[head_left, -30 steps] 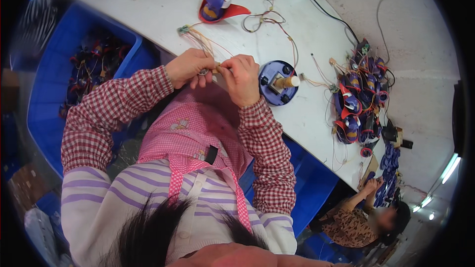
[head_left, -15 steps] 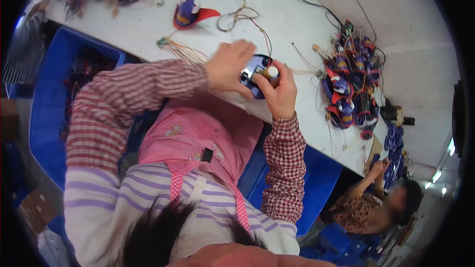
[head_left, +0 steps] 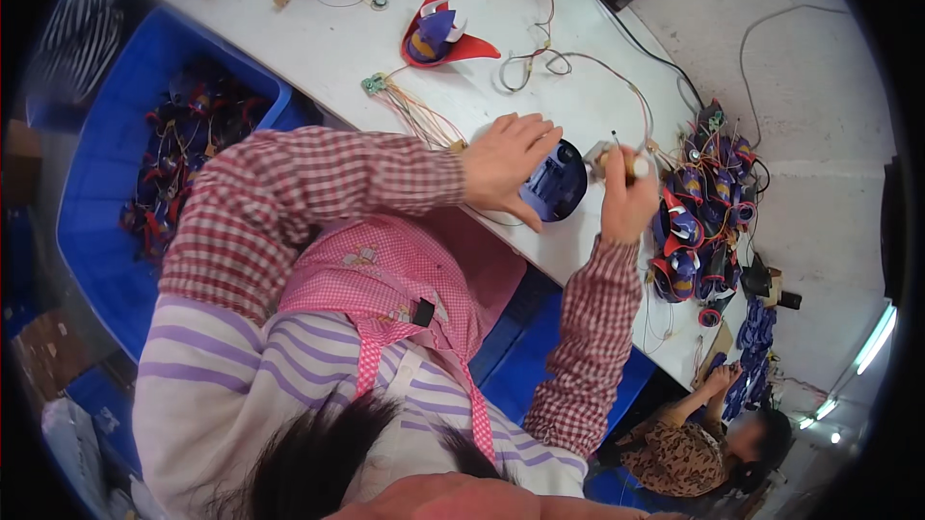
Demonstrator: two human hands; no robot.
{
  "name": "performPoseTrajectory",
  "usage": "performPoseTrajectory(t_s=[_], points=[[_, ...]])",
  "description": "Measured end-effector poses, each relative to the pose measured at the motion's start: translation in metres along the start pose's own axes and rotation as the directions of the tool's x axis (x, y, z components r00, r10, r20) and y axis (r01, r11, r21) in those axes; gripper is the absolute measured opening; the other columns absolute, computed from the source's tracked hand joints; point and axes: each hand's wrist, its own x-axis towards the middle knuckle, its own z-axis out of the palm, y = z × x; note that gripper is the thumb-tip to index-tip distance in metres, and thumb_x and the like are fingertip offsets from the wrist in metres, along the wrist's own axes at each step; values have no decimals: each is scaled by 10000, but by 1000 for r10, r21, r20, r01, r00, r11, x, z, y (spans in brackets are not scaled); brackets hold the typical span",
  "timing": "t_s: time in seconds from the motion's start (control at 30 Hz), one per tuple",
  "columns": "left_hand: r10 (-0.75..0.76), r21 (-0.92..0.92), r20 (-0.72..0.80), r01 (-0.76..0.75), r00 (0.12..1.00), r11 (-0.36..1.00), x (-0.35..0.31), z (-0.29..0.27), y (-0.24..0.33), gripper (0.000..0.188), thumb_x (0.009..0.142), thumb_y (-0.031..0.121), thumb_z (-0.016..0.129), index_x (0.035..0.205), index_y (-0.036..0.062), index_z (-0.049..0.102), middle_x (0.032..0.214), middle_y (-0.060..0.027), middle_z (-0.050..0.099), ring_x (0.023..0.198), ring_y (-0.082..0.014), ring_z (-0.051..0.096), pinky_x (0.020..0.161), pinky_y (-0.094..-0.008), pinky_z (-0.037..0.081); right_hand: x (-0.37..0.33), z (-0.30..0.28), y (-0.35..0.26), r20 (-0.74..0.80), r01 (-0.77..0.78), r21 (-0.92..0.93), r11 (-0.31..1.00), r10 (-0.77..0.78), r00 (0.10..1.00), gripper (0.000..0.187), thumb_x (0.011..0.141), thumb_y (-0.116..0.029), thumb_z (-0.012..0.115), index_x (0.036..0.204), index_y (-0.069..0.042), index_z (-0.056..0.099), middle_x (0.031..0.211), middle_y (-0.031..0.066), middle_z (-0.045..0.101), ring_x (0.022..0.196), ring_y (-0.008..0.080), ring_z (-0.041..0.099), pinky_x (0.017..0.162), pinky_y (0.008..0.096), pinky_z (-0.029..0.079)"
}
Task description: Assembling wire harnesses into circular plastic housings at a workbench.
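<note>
Shell (head_left: 561, 190), round, glossy blue; left hand (head_left: 499, 169) spread against its rim; right hand (head_left: 628, 207) pinching pale-ended cylinder (head_left: 637, 167)

White table (head_left: 328, 48) with blue housing (head_left: 561, 185), heaped parts (head_left: 682, 221)

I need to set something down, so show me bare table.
On the table, one patch lies between the blue bin and the circuit board; another between the looped wires and black cable. It's crowded around the toy pile, left hand and right hand.
</note>
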Motion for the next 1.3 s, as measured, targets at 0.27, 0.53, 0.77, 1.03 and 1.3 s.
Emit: performPoseTrajectory(t_s=[0.27, 0.53, 0.77, 1.03, 1.3], points=[[-413, -199, -241, 372, 878, 907, -41, -114, -121, 779, 691, 215, 769, 1317, 30, 345, 1280, -169, 414, 1177, -268, 427, 963, -381, 386, 10, 26, 26, -84, 217, -475, 853, -289, 953, 432, 831, -292, 655, 1094, 37, 557, 1018, 131, 586, 775, 204, 550, 672, 264, 460], [-357, -537, 312, 473, 880, 698, -2, -113, -188, 741, 696, 151, 765, 1307, 24, 365, 1198, -140, 530, 1049, -220, 539, 938, -300, 411, -40, 181, -124, 509, 483, -90, 871, -376, 774, 495, 694, -220, 732, 1137, -107, 542, 994, 132, 500, 808, 243, 550, 670, 323, 489], [-449, -498, 366, 579, 815, 646, 4, -115, -166, 596, 717, 121, 735, 1229, 0, 454, 1070, -117, 597, 962, -193, 574, 895, -272, 435, -34, 215, -113, 560, 474, -261, 841, -268, 784, 271, 754, -193, 644, 987, -75, 570, 900, 160, 515, 722, 280, 566, 636, 323, 490], [-504, -889, 300, 428, 810, 159, 8, -106, -110, 491, 709, 91, 726, 1139, -29, 521, 1005, -135, 620, 940, -194, 576, 850, -269, 451, -16, 71, -78, 222, -111, 287, 951, 46, 974, 259, 789, 9, 603, 1047, -4, 590, 818, 105, 654, 629, 127, 601, 528, 212, 470], [-273, -418, 157, 314, 949, 852, 21, -19, -3, 573, 505, 468, 798, 792, 17, 591, 679, -84, 609, 516, -224, 511, 518, -320, 476, -51, -4, 54, 227, 140, -283, 949, -75, 971, 322, 805, -54, 521, 1121, 8, 546, 1045, 175, 538, 965, 294, 526, 824, 342, 446]])
